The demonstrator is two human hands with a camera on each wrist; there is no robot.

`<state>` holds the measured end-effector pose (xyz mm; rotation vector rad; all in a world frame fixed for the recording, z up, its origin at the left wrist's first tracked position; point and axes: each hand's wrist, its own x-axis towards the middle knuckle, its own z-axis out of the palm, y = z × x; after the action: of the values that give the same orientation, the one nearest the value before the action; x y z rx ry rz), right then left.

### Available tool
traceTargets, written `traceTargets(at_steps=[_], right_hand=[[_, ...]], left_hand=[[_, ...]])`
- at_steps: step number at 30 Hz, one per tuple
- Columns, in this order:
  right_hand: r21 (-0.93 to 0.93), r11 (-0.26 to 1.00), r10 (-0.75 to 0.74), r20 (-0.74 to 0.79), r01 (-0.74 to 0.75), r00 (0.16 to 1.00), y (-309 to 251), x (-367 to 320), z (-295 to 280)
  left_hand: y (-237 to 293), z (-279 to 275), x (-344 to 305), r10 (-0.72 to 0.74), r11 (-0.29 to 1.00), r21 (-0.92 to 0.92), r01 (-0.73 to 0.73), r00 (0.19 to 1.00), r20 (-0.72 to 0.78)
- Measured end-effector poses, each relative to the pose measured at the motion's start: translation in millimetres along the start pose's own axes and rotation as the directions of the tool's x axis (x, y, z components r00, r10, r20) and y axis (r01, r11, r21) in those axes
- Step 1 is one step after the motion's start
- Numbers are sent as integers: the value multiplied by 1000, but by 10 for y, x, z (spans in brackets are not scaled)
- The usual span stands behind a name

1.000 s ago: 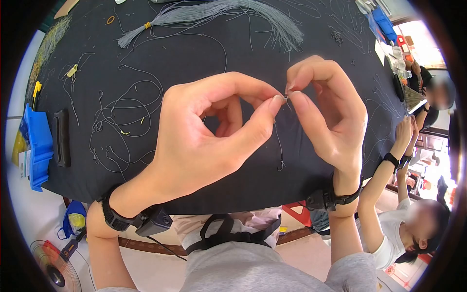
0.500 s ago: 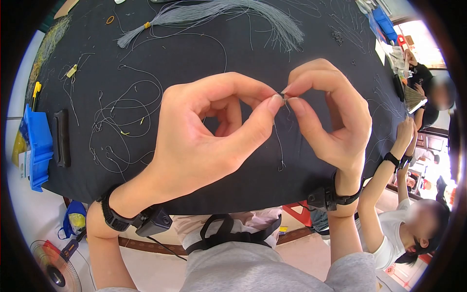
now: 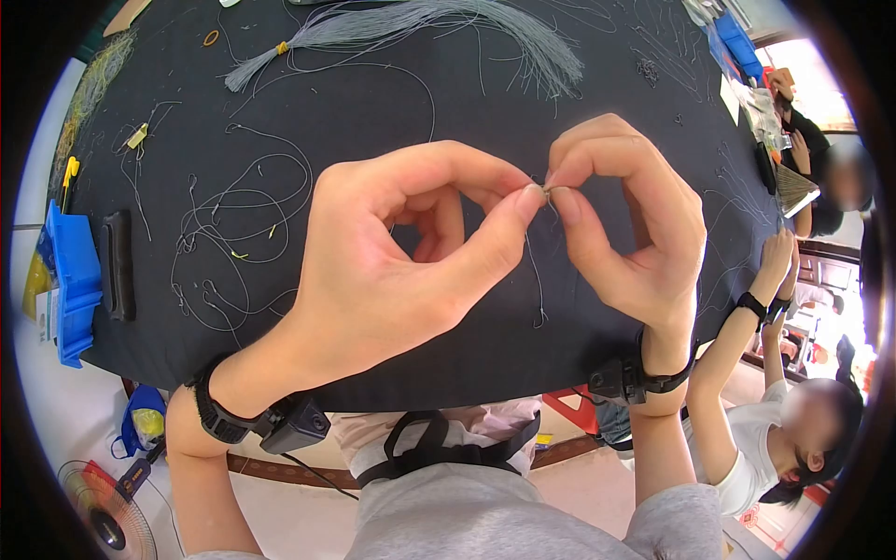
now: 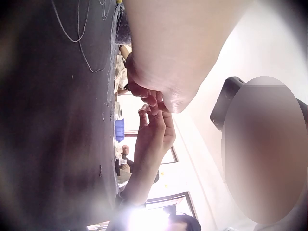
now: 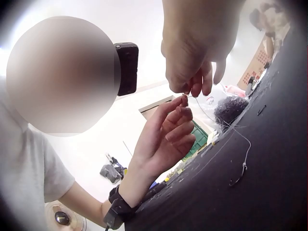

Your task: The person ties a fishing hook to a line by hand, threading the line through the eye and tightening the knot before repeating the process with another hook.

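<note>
Over the dark table, my left hand (image 3: 411, 252) pinches a thin fishing line (image 3: 534, 261) between thumb and forefinger. My right hand (image 3: 639, 219) meets it fingertip to fingertip and pinches the same spot, where the thumbnails nearly touch. The tiny piece between the tips is mostly hidden by the fingers. From there the line hangs down to a small fish hook (image 3: 539, 319). In the right wrist view the dark hook (image 5: 237, 177) dangles on its pale line, with my left hand (image 5: 161, 134) below my right hand (image 5: 199, 48).
A bundle of grey line (image 3: 429, 23) with a yellow tie lies at the back. Loose lines with hooks (image 3: 238, 219) spread left. A blue tray (image 3: 73, 280) and a black bar (image 3: 119, 264) sit at the left edge. Another person's arms (image 3: 747, 317) reach in from the right.
My right hand's forefinger and thumb have shifted at the pinch point, from slightly apart to closed together against the left fingertips. The left hand and the hanging hook have stayed put.
</note>
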<state>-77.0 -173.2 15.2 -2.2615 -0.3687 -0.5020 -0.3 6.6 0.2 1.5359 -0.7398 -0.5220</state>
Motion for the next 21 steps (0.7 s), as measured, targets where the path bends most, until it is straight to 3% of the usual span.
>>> traceTargets(at_steps=[21], right_hand=[[87, 995, 40, -6, -40, 999, -2, -17, 10]], left_hand=[[17, -2, 2, -28, 1000, -14, 28, 1000, -7]])
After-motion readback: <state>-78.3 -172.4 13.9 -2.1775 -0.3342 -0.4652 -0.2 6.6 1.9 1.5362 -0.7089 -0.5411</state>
